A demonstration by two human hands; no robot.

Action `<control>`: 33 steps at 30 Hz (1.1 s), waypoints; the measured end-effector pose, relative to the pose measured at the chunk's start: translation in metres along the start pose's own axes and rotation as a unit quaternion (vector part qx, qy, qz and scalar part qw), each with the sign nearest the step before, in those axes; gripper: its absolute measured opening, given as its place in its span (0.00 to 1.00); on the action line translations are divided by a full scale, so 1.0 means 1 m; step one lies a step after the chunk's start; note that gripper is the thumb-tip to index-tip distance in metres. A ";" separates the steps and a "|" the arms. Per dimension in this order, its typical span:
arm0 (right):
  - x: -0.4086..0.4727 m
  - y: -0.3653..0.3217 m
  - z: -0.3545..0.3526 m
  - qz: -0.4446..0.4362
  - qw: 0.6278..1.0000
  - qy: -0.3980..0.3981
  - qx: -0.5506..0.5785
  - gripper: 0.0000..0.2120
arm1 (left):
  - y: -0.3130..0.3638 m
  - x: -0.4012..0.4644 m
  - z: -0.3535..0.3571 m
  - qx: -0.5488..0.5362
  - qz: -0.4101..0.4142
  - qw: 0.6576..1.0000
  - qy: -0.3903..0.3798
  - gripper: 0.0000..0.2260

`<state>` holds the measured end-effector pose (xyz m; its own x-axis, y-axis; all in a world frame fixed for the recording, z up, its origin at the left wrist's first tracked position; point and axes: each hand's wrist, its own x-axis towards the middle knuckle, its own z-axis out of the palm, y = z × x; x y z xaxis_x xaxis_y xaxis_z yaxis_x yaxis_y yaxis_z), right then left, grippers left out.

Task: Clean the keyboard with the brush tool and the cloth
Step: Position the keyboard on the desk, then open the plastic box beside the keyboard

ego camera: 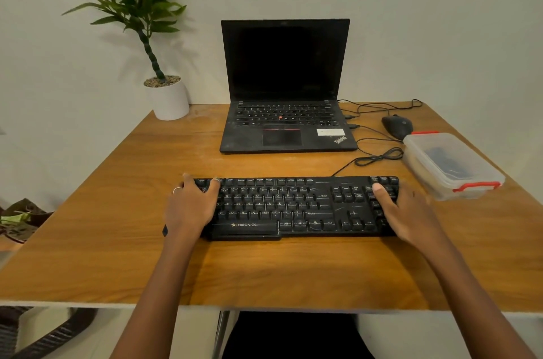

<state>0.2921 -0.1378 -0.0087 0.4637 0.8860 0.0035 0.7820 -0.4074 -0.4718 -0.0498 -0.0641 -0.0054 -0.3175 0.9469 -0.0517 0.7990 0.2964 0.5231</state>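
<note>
Hands hold the two ends of a black Zebronics keyboard (296, 207) lying flat near the front of the wooden counter (117, 241). The left hand (192, 206) wraps its grip over the left end, thumb on the keys; the right hand (408, 211) does the same at the right end. Behind stands an open ThinkPad laptop (285, 88); a black mouse (397, 126) and a clear lidded box (452, 164) with red clips sit right, a potted plant (164, 94) left.
</note>
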 end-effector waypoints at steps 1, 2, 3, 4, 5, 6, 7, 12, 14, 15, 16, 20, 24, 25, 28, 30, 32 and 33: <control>0.000 0.000 0.000 -0.001 1.000 0.000 0.000 0.48 | 0.001 -0.002 0.000 0.002 0.000 1.000 0.001 0.34; 0.000 0.001 0.000 -0.001 1.000 0.000 -0.001 0.46 | 0.003 -0.005 0.001 0.009 0.004 1.000 0.005 0.34; -0.001 0.000 0.000 -0.001 1.000 -0.002 -0.004 0.44 | 0.005 -0.008 0.002 0.025 0.014 0.999 0.014 0.33; -0.002 0.000 0.001 -0.001 1.000 -0.004 -0.006 0.42 | 0.007 -0.012 0.004 0.047 0.028 0.998 0.025 0.33; -0.003 -0.001 0.001 0.000 1.000 -0.006 -0.010 0.40 | 0.010 -0.015 0.006 0.066 0.044 0.996 0.037 0.33; -0.004 -0.002 0.001 0.001 1.000 -0.007 -0.015 0.38 | 0.013 -0.018 0.008 0.076 0.058 0.994 0.045 0.33; -0.006 -0.003 0.001 0.000 1.000 -0.005 -0.023 0.37 | 0.017 -0.022 0.010 0.080 0.071 0.993 0.049 0.33; -0.015 -0.006 0.001 -0.046 0.997 0.050 -0.025 0.32 | 0.038 -0.037 0.022 0.084 0.126 0.987 0.054 0.32; -0.018 -0.007 0.000 -0.078 0.995 0.068 -0.005 0.28 | 0.050 -0.044 0.028 0.087 0.149 0.984 0.047 0.32; -0.020 -0.007 -0.001 -0.094 0.992 0.078 0.007 0.26 | 0.056 -0.047 0.031 0.086 0.165 0.982 0.045 0.31; -0.021 -0.005 -0.002 -0.108 0.990 0.088 0.017 0.24 | 0.063 -0.051 0.034 0.081 0.183 0.979 0.044 0.30; -0.019 0.006 -0.009 -0.141 0.982 0.117 0.044 0.19 | 0.098 -0.068 0.050 0.045 0.252 0.967 0.010 0.28; -0.011 0.028 -0.024 -0.130 0.973 0.177 0.064 0.17 | 0.145 -0.082 0.073 0.010 0.319 0.947 -0.039 0.27; -0.008 0.034 -0.028 -0.119 0.972 0.190 0.068 0.17 | 0.159 -0.085 0.079 0.001 0.337 0.940 -0.051 0.27; 0.005 0.053 -0.043 -0.090 0.970 0.221 0.043 0.19 | 0.203 -0.095 0.095 -0.015 0.388 0.919 -0.073 0.27; 0.012 0.063 -0.050 -0.079 0.971 0.224 0.017 0.20 | 0.230 -0.100 0.104 -0.022 0.422 0.902 -0.086 0.26; 0.020 0.076 -0.057 -0.070 0.975 0.209 0.004 0.23 | 0.260 -0.103 0.119 -0.022 0.460 0.882 -0.098 0.27; 0.021 0.077 -0.056 -0.075 0.978 0.197 -0.007 0.25 | 0.268 -0.101 0.124 -0.016 0.478 0.872 -0.102 0.27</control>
<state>0.3851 -0.1629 0.0048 0.4658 0.7831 0.4121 0.8578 -0.2852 -0.4276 0.2591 -0.0648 0.0347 0.5861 0.7630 0.2724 0.6336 -0.6412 0.4329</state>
